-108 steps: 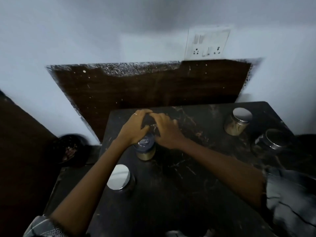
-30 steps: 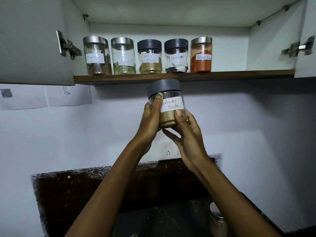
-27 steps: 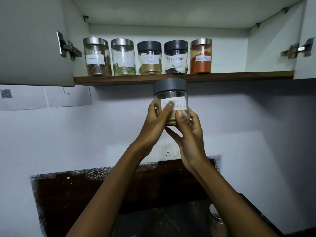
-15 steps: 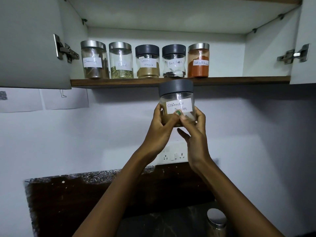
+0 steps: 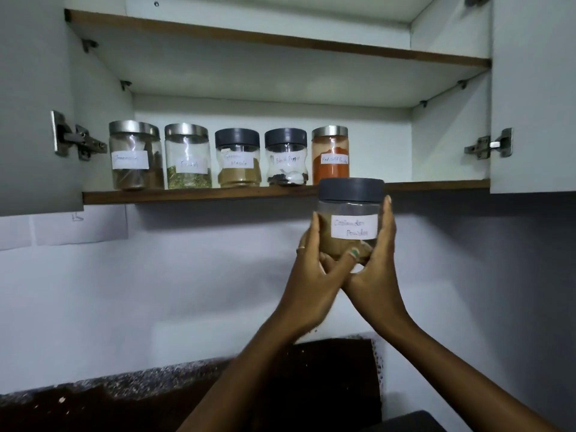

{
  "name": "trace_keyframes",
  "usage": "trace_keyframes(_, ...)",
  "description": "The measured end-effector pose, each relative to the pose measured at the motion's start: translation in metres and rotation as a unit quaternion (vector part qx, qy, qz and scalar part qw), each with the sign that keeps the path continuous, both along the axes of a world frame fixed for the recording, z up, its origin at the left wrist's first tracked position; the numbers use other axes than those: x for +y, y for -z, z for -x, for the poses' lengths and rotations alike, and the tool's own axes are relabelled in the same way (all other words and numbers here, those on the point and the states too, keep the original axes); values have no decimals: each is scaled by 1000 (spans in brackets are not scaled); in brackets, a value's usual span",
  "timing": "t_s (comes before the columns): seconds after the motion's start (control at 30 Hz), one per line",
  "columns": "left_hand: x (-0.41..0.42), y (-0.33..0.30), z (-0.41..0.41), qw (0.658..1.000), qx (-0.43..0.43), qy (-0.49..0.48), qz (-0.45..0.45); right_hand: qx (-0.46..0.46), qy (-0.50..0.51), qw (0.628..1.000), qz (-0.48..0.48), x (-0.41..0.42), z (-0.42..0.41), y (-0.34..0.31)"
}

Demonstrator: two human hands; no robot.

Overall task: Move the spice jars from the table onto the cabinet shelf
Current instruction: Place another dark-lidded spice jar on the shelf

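A clear jar with a dark grey lid and a white "Coriander Powder" label (image 5: 350, 219) is held up just below the front edge of the cabinet shelf (image 5: 199, 194), right of the jars standing there. My left hand (image 5: 314, 275) grips its left side and bottom. My right hand (image 5: 378, 269) grips its right side, fingers reaching up to the lid. On the shelf stand several labelled jars in a row, from a steel-lidded jar (image 5: 135, 155) at the left to a red chilli powder jar (image 5: 330, 155) at the right.
Both cabinet doors stand open, the left door (image 5: 34, 104) and the right door (image 5: 533, 95), each with a metal hinge. An upper shelf (image 5: 280, 42) runs above. The shelf is bare to the right of the red jar. A dark table corner (image 5: 414, 424) shows at the bottom.
Both hands have carried the coriander jar to the right and a little higher, so its lid now overlaps the shelf edge beside the red jar. The view has tilted upward.
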State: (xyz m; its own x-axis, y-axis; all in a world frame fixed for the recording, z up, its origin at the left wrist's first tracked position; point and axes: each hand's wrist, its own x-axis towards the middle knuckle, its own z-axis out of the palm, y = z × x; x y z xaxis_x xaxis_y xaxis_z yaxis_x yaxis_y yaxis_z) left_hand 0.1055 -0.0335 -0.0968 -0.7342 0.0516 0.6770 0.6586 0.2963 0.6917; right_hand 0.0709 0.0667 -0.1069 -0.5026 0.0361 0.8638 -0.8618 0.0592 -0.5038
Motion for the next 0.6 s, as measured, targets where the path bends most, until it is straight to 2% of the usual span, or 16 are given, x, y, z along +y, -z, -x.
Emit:
trace_keyframes(0.17,32,-6,21,991,72,-68,87,34,24,999,20,28,31,-30)
trace_keyframes(0.4,61,-52,68,960,147,-155,181,72,54,996,5,56,85,-82)
trace_keyframes(0.5,64,-69,92,930,185,-230,219,88,88,992,-18,60,108,-102)
trace_keyframes(0.6,68,-83,113,898,183,-301,264,91,102,990,-39,66,131,-115)
